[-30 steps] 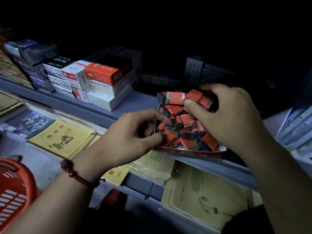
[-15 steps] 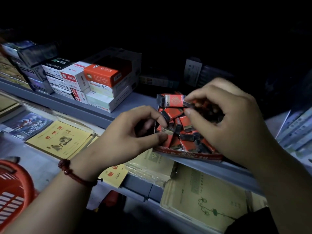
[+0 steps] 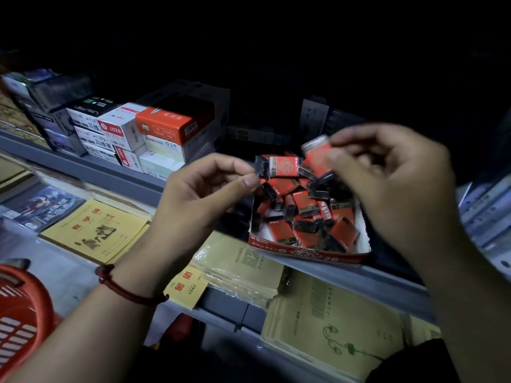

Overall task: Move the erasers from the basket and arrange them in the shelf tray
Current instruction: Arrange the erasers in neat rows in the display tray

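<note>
A red-and-white cardboard shelf tray [image 3: 307, 254] sits at the front edge of the upper shelf, holding a loose pile of several red-and-black erasers [image 3: 304, 211]. My right hand [image 3: 398, 194] is raised over the tray's far side and pinches one red eraser [image 3: 318, 156] between thumb and fingers, above the pile. My left hand [image 3: 201, 197] hovers at the tray's left side, thumb and forefinger pinched together beside the black end of a 2B eraser [image 3: 279, 165] lying on top of the pile. Whether they grip it is unclear. The red basket [image 3: 19, 313] is at the lower left, its contents hidden.
Stacked pen boxes [image 3: 154, 134] fill the upper shelf left of the tray. Yellow exercise books [image 3: 94, 230] and wrapped green notebooks [image 3: 331, 322] lie on the lower shelf under my arms. Folders [image 3: 486, 205] stand at the right. The shelf's back is dark.
My right hand has lifted out of the pile with one red eraser pinched in its fingers. My left hand rose from the tray's left edge to the top of the pile.
</note>
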Available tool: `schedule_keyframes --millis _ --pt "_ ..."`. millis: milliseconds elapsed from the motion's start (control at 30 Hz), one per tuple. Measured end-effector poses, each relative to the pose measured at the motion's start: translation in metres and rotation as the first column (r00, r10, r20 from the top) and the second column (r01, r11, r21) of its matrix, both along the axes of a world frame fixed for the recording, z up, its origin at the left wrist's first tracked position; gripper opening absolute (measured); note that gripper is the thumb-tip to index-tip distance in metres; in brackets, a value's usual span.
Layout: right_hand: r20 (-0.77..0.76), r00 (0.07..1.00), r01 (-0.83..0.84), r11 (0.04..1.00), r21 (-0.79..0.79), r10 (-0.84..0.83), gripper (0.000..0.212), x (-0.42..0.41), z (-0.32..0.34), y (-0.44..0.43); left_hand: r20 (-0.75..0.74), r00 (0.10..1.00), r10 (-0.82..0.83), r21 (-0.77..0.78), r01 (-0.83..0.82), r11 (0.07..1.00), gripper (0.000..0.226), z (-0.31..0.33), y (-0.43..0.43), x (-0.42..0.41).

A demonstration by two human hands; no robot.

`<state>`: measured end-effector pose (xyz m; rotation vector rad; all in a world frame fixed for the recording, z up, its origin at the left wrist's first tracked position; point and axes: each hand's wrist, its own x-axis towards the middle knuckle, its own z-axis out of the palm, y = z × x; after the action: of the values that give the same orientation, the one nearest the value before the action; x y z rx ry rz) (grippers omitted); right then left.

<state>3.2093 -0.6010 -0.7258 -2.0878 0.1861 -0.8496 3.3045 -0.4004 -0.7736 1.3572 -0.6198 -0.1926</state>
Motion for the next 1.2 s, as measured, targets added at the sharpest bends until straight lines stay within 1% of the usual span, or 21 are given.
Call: schedule_keyframes --millis 33,67,100,167,233,333,400,533,600,633,667,700,733,767,800,833,900,967,1067,1200 --pt "-0.013 0.996 0.093 0.991 0.094 -0.093 0.007 0.001 0.002 -0.007 -0.009 1.0 0.023 0.008 -0.023 1.0 0.015 -0.001 0.001 0.001" --pt "-0.053 0.983 0.184 0.967 0.173 -0.178 0.009 0.002 0.001 -0.014 -0.014 0.999 0.04 0.018 -0.039 0.999 0.015 -0.002 0.002 0.003" --pt "-0.103 0.965 0.259 0.938 0.231 -0.241 0.021 0.003 -0.003 -0.019 -0.018 0.999 0.049 0.032 -0.048 0.998 0.015 -0.002 0.003 0.004" --pt "-0.186 0.94 0.332 0.894 0.301 -0.287 0.042 0.005 -0.009 -0.023 -0.022 0.998 0.055 0.061 -0.053 0.997 0.014 -0.003 0.004 0.005" --pt "-0.209 0.934 0.345 0.886 0.309 -0.291 0.05 0.008 -0.012 -0.021 -0.026 0.998 0.052 0.076 -0.05 0.996 0.01 -0.005 0.004 0.006" --pt "-0.191 0.94 0.328 0.898 0.292 -0.281 0.051 0.009 -0.012 -0.016 -0.038 0.998 0.04 0.084 -0.037 0.996 0.004 -0.007 0.002 0.008" --pt "-0.185 0.946 0.31 0.906 0.289 -0.265 0.049 0.009 -0.013 -0.016 -0.041 0.999 0.03 0.093 -0.026 0.995 0.003 -0.007 0.002 0.007" --pt "-0.179 0.951 0.295 0.917 0.27 -0.253 0.044 0.011 -0.016 -0.018 -0.017 1.0 0.005 0.133 -0.003 0.991 0.013 -0.004 0.003 0.003" --pt "-0.119 0.952 0.301 0.932 0.204 -0.281 0.043 0.008 -0.014 -0.017 -0.007 0.999 -0.031 0.157 0.032 0.987 0.015 -0.004 0.005 0.002" --pt "-0.058 0.961 0.276 0.952 0.13 -0.27 0.038 0.006 -0.011 -0.015 0.001 0.998 -0.061 0.173 0.06 0.983 0.015 -0.004 0.006 0.002" --pt "0.005 0.975 0.22 0.975 0.043 -0.22 0.029 0.003 -0.008 -0.011 0.017 0.996 -0.093 0.199 0.088 0.976 0.014 -0.004 0.007 0.003" --pt "0.04 0.991 0.132 0.99 -0.048 -0.13 0.018 0.0 -0.004 -0.006 0.034 0.992 -0.12 0.236 0.109 0.966 0.013 -0.005 0.007 0.003" --pt "0.023 1.0 0.015 0.99 -0.141 -0.012 0.008 -0.003 -0.002 -0.002 0.048 0.989 -0.138 0.273 0.119 0.955 0.01 -0.006 0.006 0.003" --pt "-0.044 0.994 -0.112 0.971 -0.212 0.105 0.003 -0.006 -0.001 0.002 0.062 0.987 -0.147 0.305 0.122 0.945 0.008 -0.007 0.005 0.002" --pt "-0.139 0.97 -0.228 0.941 -0.249 0.198 0.005 -0.007 -0.003 0.006 0.078 0.986 -0.149 0.33 0.116 0.937 0.01 -0.008 0.004 0.002" --pt "-0.239 0.937 -0.315 0.91 -0.27 0.254 0.007 -0.007 -0.006 0.008 0.096 0.984 -0.148 0.348 0.106 0.932 0.013 -0.01 0.003 0.002" --pt "-0.389 0.886 -0.392 0.858 -0.334 0.253 0.009 -0.007 -0.01 0.012 0.125 0.981 -0.147 0.372 0.091 0.924 0.016 -0.011 0.001 0.003" --pt "-0.473 0.858 -0.404 0.831 -0.382 0.199 0.014 -0.005 -0.009 0.016 0.129 0.983 -0.131 0.382 0.072 0.921 0.016 -0.012 0.002 0.004" --pt "-0.565 0.814 -0.406 0.826 -0.391 0.132 0.024 -0.002 -0.003 0.019 0.098 0.988 -0.116 0.38 0.071 0.922 0.013 -0.012 0.005 0.006" --pt "-0.635 0.768 -0.434 0.799 -0.418 0.085 0.024 -0.001 0.004 0.025 0.11 0.987 -0.113 0.431 0.055 0.901 0.015 -0.009 0.006 0.004"
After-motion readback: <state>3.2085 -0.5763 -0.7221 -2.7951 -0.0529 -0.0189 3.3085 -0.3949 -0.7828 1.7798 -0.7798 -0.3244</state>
